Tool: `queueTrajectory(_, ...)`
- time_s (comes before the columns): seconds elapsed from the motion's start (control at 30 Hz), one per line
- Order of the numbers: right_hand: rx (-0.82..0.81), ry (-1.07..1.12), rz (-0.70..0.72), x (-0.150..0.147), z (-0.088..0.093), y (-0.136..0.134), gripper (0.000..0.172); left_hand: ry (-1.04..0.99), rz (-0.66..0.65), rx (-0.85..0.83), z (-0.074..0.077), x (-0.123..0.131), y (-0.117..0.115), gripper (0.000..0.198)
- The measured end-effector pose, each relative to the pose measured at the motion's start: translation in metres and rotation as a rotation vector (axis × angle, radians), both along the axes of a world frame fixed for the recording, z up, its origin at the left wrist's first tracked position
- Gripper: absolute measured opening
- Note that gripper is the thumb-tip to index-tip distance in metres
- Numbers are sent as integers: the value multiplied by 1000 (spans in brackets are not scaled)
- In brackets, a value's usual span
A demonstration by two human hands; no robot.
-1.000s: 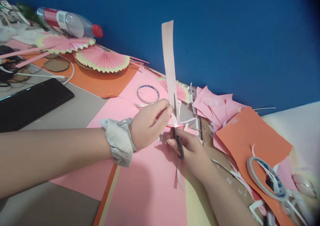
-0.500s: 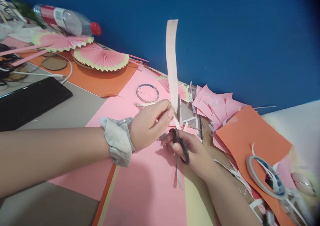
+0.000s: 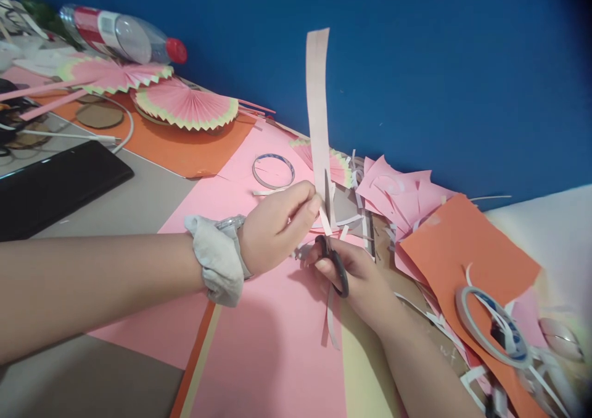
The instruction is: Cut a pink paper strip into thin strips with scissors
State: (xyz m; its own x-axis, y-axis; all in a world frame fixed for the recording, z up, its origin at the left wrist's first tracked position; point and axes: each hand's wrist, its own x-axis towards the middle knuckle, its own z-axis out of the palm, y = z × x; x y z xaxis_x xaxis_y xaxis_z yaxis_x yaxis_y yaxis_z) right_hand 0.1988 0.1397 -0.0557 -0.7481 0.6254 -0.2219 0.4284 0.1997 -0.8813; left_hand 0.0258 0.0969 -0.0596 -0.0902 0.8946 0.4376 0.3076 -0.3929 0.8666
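Between thumb and forefinger, my left hand (image 3: 282,224) pinches the lower part of a pale pink paper strip (image 3: 317,97) that stands upright against the blue wall. My right hand (image 3: 354,273) grips black-handled scissors (image 3: 341,273), with fingers through the loops. The scissor blades point up along the strip's lower right side, just beside my left fingertips, and the strip is split lengthwise there. A thin curled paper piece (image 3: 332,325) hangs below the scissors. Pink paper sheets (image 3: 245,362) lie beneath both hands.
Pleated pink paper fans (image 3: 187,106), a plastic bottle (image 3: 134,39) and a black phone-like slab (image 3: 69,184) are at left. A tape ring (image 3: 272,170) lies behind my left hand. Orange paper (image 3: 472,251), another tape roll (image 3: 493,328), a mouse (image 3: 561,338) and paper scraps are at right.
The scissors have shifted slightly, and their blades now stand a little further up and left along the strip. The strip's top has risen slightly. My left hand holds nearly the same place.
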Motion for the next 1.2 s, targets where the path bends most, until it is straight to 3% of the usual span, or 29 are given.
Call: queueTrajectory(1.2, -3, -32, -44, 0, 1, -3, 31, -74, -38, -45, 1, 2, 0, 26)
